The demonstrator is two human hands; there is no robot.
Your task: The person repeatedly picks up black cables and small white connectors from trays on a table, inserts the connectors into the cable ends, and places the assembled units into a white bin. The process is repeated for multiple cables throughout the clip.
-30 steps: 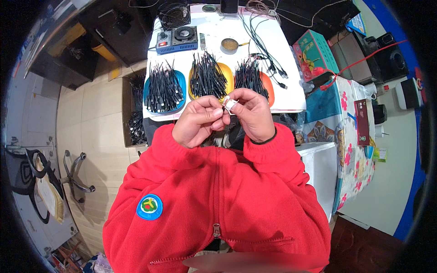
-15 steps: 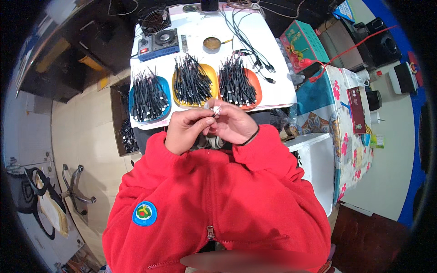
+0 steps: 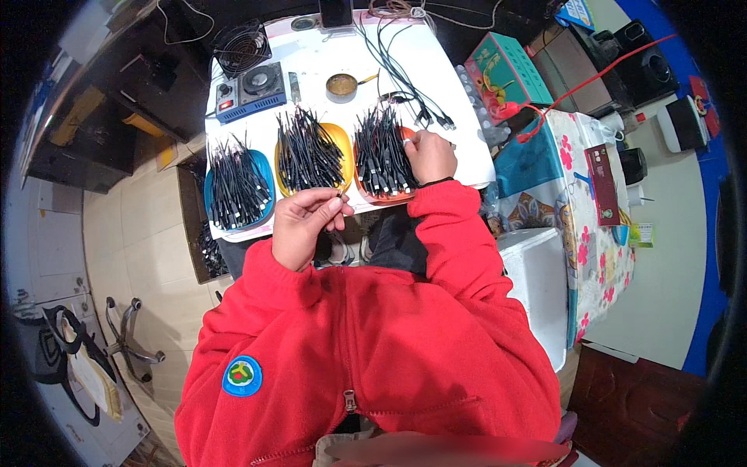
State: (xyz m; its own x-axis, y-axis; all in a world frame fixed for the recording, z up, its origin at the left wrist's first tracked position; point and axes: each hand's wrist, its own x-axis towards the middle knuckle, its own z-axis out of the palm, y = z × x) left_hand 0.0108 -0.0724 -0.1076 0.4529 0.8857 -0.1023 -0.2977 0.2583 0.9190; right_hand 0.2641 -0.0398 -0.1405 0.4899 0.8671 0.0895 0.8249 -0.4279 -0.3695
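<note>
My left hand [image 3: 307, 224] is closed in a pinch in front of the yellow tray [image 3: 339, 138]. A tiny dark piece shows at its fingertips, too small to name. Out at the right side of the orange tray [image 3: 408, 134], my right hand [image 3: 433, 158] has its fingers curled in, and what they hold, if anything, is hidden. Short black cables with connector ends [image 3: 381, 159] fill the orange tray beside it. More such cables [image 3: 307, 156] lie heaped in the yellow tray, and others [image 3: 236, 187] in the blue tray [image 3: 267, 173].
Behind the trays stand a blue-grey device with a round top [image 3: 250, 93], a fan [image 3: 241, 48] and a small round tin [image 3: 341, 88]. Long black cables [image 3: 401, 66] trail across the white table [image 3: 467, 148]. A green box [image 3: 510, 74] sits to the right.
My hands have come apart. The right one has moved right to the orange tray's edge, while the left stays low in a pinch. The view has shifted slightly.
</note>
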